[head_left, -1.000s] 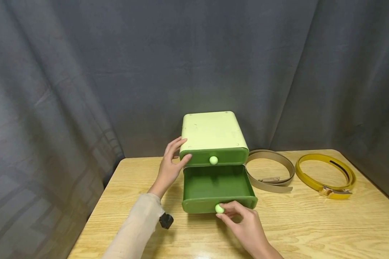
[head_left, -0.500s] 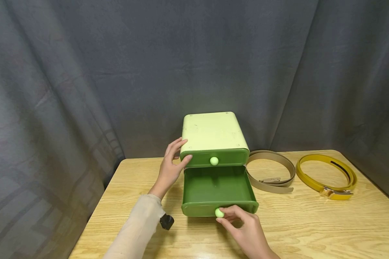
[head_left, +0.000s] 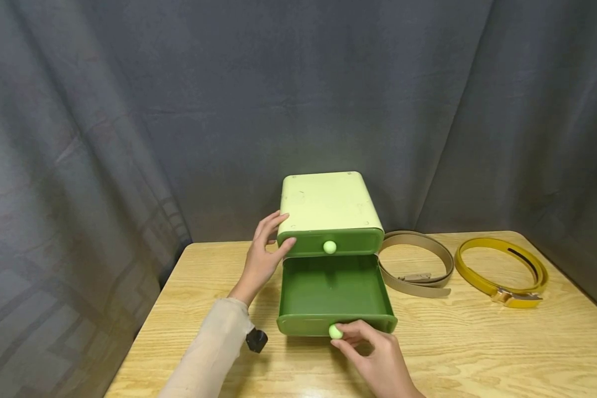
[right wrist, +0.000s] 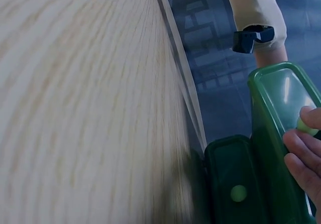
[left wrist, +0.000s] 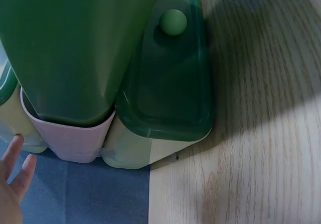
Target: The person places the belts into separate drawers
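A small drawer cabinet [head_left: 328, 202] with a pale yellow-green top stands on the wooden table, its green top drawer [head_left: 305, 243] pushed in. Below that, a drawer [head_left: 330, 287] is pulled well out, with nothing inside it. My right hand [head_left: 378, 354] pinches the round light green knob [head_left: 335, 331] on its front. At the cabinet's front left corner, my left hand [head_left: 263, 257] rests fairly straight fingers on the side and the thumb by the top drawer's front. The left wrist view also shows a closed bottom drawer [left wrist: 173, 83] under the pink middle section [left wrist: 70, 141].
Right of the cabinet lies a coiled taupe belt [head_left: 440, 257]. Farther right is a coiled mustard-yellow belt [head_left: 470, 273] with a gold-coloured buckle. A dark grey curtain [head_left: 298, 88] hangs behind the table [head_left: 477, 354].
The pulled-out drawer has come slightly farther toward me, its knob still pinched by my right hand. My left hand has stayed at the cabinet's corner.
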`<control>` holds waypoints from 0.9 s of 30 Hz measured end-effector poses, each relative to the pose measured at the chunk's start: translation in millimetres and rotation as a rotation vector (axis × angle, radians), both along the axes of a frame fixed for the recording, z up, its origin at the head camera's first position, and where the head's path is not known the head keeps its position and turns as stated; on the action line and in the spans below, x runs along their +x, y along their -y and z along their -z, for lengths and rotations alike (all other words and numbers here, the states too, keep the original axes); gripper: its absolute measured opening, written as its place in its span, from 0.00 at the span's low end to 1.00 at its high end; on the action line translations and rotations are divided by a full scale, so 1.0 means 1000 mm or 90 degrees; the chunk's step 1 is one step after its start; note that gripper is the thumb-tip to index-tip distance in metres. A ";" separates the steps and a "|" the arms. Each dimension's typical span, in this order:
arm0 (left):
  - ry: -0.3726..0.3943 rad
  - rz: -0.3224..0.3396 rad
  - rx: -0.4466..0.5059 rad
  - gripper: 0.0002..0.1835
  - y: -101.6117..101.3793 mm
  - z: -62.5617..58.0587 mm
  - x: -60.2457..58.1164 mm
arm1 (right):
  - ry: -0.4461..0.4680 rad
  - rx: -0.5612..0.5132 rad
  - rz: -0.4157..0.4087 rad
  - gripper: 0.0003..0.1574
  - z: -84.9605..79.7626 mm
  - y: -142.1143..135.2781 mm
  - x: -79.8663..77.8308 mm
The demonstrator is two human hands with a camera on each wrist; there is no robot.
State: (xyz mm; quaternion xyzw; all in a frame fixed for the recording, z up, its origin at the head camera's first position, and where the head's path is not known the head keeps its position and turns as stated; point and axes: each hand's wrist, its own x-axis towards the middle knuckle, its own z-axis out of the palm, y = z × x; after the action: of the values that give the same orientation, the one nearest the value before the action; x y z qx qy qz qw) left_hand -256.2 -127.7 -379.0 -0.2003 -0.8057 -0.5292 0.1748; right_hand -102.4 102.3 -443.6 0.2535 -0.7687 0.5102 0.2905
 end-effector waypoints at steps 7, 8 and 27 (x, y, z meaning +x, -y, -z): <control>-0.001 -0.004 -0.002 0.27 -0.001 -0.001 0.001 | -0.054 0.000 -0.025 0.28 0.005 -0.002 0.000; -0.001 -0.004 -0.001 0.27 -0.001 -0.001 0.001 | -0.054 0.000 -0.027 0.28 0.005 -0.002 0.000; -0.003 0.008 0.009 0.27 0.001 0.000 0.000 | -0.053 0.024 -0.032 0.28 0.010 -0.005 0.006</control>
State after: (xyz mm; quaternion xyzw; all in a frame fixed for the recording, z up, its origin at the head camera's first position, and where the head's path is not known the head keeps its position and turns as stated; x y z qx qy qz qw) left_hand -256.4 -128.3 -378.5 -0.2056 -0.8001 -0.5357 0.1751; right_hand -96.8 107.5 -453.9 0.2995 -0.7586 0.4920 0.3045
